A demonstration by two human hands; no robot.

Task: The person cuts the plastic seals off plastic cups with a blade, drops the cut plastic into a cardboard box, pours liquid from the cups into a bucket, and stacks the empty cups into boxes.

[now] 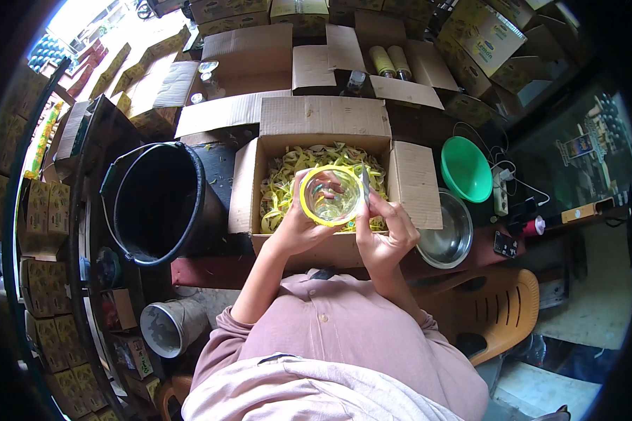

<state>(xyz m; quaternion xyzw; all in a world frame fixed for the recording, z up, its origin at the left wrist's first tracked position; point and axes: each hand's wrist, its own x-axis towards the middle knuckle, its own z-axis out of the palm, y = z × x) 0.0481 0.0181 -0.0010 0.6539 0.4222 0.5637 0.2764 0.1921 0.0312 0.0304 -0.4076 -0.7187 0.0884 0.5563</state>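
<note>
A clear round container with a yellow rim (331,195) is held over an open cardboard box (323,116). My left hand (298,223) is wrapped round the container's left side, some fingers showing through its clear wall. At its right side, my right hand (386,235) pinches a small blade-like tool (365,184), which stands upright beside the rim. Below both hands, the box holds a heap of yellow-green strips (288,172). The container's mouth faces the camera, and no contents can be made out inside it.
A black bucket (158,203) stands left of the box. To the right are a green bowl (466,168) and a metal bowl (448,235). More open cartons (249,52) lie behind. An orange chair (498,309) is at the lower right, a grey bucket (170,328) at the lower left.
</note>
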